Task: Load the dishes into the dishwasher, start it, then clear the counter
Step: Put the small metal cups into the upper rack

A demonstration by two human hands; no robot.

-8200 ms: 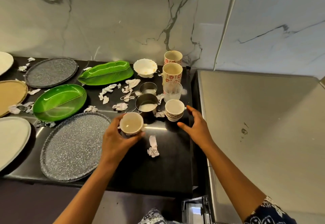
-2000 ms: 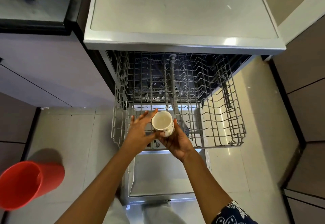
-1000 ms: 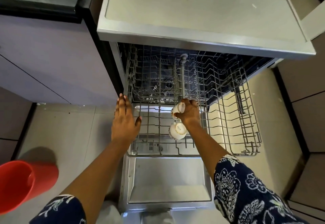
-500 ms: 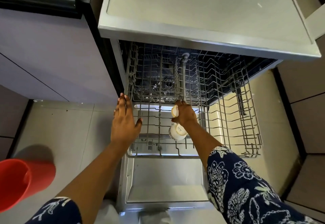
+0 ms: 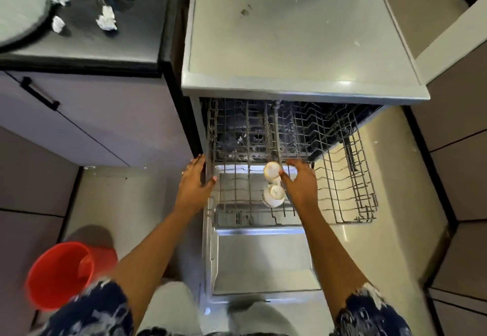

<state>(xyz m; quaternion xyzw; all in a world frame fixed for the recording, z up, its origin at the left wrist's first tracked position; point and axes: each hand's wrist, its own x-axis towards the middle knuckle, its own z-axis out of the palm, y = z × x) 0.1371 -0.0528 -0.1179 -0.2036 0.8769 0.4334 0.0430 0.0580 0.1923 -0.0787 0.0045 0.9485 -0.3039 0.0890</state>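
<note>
Cups [image 5: 273, 195], two glossy, rounded cream ceramics, sit upturned mid-way along the dishwasher's thin wire rack [image 5: 350, 221]. Right hand [image 5: 300, 184], at their 3 o'clock, has just let go: fingers loosely spread, empty. Left hand [image 5: 195, 180], at 9 o'clock, rests flat against the rack's edge. Loading has barely begun.

This is a home kitchen. A dishwasher [image 5: 290, 32] stands with its door [image 5: 263, 262] folded down and a wire rack [image 5: 342, 177] drawn out over it, two white cups [image 5: 274, 196] set among the wires. Left of the dishwasher runs a dark glossy worktop [image 5: 126, 43] carrying a plate [image 5: 18, 11] and crumpled paper scraps [image 5: 106, 19], above a pale cabinet [image 5: 105, 114] with a black bar handle [image 5: 39, 93]. Panelled cupboard fronts [image 5: 461, 177] rise on the dishwasher's right. In front of it the floor [image 5: 118, 203] is pale tile, with a red bucket [image 5: 60, 275] left of the door.
</note>
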